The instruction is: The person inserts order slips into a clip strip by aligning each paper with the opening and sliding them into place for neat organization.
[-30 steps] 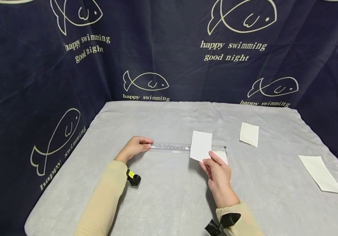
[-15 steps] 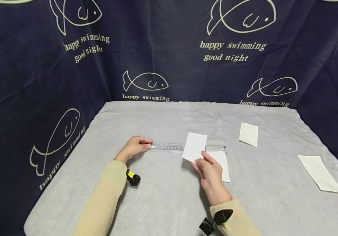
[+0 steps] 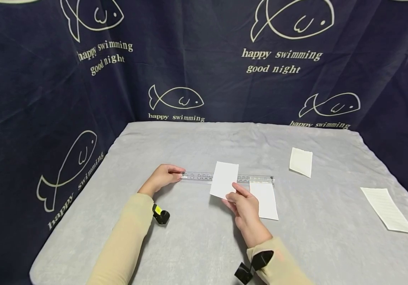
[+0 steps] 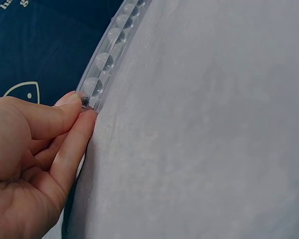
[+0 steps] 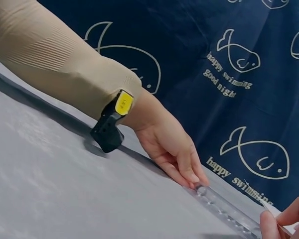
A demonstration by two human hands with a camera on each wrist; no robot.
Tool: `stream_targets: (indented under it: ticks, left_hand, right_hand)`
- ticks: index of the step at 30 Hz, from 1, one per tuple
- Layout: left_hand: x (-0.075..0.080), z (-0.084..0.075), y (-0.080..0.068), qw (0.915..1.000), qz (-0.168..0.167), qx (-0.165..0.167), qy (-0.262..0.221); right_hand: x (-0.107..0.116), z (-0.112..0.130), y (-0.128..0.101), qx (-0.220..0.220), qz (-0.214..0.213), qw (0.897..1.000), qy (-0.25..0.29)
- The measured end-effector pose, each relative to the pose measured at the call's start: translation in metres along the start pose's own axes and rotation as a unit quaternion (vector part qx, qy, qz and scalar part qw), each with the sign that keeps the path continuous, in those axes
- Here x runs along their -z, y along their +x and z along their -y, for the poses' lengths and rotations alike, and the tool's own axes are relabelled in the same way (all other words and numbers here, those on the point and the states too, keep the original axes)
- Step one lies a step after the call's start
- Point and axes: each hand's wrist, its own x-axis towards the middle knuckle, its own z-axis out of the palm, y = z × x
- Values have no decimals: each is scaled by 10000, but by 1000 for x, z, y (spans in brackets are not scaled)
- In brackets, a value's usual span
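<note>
Right hand point(image 3: 244, 211) is pinching a white card point(image 3: 223, 179) over the middle of the clear strip point(image 3: 198, 177), and my left hand point(image 3: 162, 177) pinches one end of it. If the left grip slackens, I reckon the strip could twist and knock the second card point(image 3: 265, 201) at its other end askew. Left-wrist view shows rounded bumps point(image 4: 105, 60) beside my grip; only the head view shows that second card.

Clear strip point(image 3: 201, 177) partly out of sight behind the pinched white card point(image 3: 224, 178)
</note>
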Motion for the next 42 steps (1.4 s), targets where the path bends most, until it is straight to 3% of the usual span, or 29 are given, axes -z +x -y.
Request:
stream_targets:
  ticks: [17,30,37,42]
  left_hand:
    - [-1,1,3,10000,-12,-38,88]
    - [2,0,-1,9995,23,-297,41]
    - [1,2,2,9999,-47,31,-89]
    - [1,1,3,9998,-30,74,-179]
  right_hand:
    - [-17,-11,-4,-113,347,9992,-161]
    - [-27,-21,-12,-109,476,9984,-273]
    - [-33,-29,-19,-119,639,9974,-310]
    - [-36,-35,-22,-145,736,9964,-405]
